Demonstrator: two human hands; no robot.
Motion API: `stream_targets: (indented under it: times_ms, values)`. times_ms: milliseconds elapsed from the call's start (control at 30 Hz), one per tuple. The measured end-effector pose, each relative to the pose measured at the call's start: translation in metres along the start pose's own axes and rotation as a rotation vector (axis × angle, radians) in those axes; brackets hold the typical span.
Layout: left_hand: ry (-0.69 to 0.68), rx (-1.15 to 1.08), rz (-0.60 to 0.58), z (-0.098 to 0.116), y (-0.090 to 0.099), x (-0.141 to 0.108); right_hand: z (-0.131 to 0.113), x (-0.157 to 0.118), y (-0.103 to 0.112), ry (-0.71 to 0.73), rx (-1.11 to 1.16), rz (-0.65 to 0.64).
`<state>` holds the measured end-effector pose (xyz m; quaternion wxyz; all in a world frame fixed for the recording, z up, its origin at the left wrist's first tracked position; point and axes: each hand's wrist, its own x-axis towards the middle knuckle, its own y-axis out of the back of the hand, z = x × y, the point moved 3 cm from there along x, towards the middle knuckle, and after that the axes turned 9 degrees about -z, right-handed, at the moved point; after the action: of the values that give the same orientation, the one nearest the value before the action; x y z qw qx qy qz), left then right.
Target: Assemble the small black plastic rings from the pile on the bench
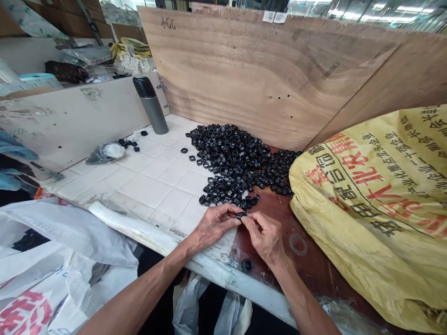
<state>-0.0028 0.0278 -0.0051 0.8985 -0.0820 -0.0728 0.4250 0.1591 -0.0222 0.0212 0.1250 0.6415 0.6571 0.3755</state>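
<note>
Between my two hands is a small black plastic ring (240,215), held just in front of a heap of similar black rings (230,153). My left hand (215,225) pinches it from the left with thumb and fingers. From the right, my right hand (266,235) closes thumb and forefinger on the same ring, partly covering it. One more black ring-like piece (247,265) lies by itself near the table edge, below my right hand. A few loose rings (184,150) are scattered left of the heap.
A grey bottle with a black lid (152,107) stands at the back left, near a clear plastic bag (105,153). A yellow printed sack (370,209) covers the right side. Wooden boards (251,74) wall the back. White bags (66,260) sit at the lower left.
</note>
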Motion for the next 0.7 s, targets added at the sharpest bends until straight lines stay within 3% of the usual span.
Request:
stream_targets:
  times_ms: [267,700]
  values:
    - [-0.002,0.023,0.039,0.0011,0.0023,0.0004,-0.0004,-0.0001,-0.001,-0.008,0.028,-0.047]
    - [0.02,0.036,0.031,0.0011,0.0022,0.0007,0.0014,0.0035,-0.0016,0.004,0.076,-0.002]
